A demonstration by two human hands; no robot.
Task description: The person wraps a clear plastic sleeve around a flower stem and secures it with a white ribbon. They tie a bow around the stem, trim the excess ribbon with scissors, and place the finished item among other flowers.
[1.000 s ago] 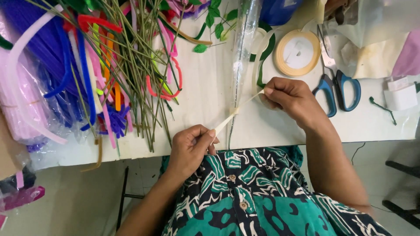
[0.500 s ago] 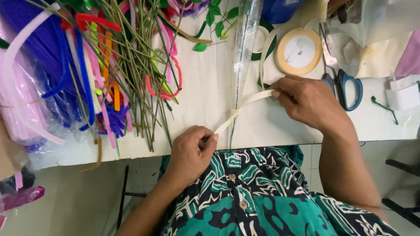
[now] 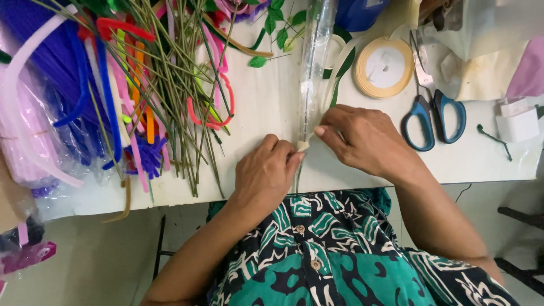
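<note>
1. Two hands met at the table (image 3: 266, 107) edge: the left hand (image 3: 266, 173) and right hand (image 3: 365, 139) both pinched one cream ribbon (image 3: 303, 145).
2. One ribbon roll (image 3: 385, 67), one pair of blue scissors (image 3: 433, 110).
3. Many stems (image 3: 187, 85) lay on the white table.

White counter (image 3: 266, 107) spans upper frame. Pale tiled floor (image 3: 85, 266) below. Dark furniture leg (image 3: 518, 218) at right edge. Even light.

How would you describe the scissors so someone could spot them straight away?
On the white table, look right of the right hand. The scissors lie closed beside a cream ribbon roll; their blue handle loops set them apart.
</note>
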